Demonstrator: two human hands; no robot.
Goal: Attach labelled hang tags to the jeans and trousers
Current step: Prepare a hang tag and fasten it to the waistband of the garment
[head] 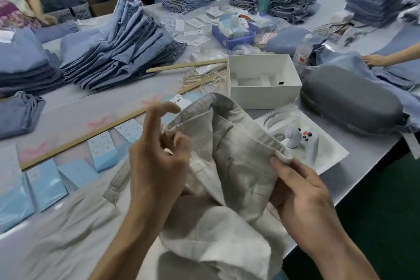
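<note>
I hold up a pair of beige trousers (236, 166) above the near edge of the grey table (75, 109). My right hand (300, 191) pinches the right end of the waistband between thumb and fingers. My left hand (156, 166) is at the left part of the waistband, thumb and lower fingers on the cloth, index and middle fingers raised and curved. Light blue hang tags (47, 184) lie in a row on the table to the left, white labelled tags (101, 145) beside them. Whether a tag is on the trousers is hidden.
Stacks of blue jeans (118, 50) fill the left and back. A white open box (263, 82), a grey case (350, 102) and a tray with a white controller (302, 138) stand to the right. A wooden stick (86, 136) crosses the table. Other people work at the far side.
</note>
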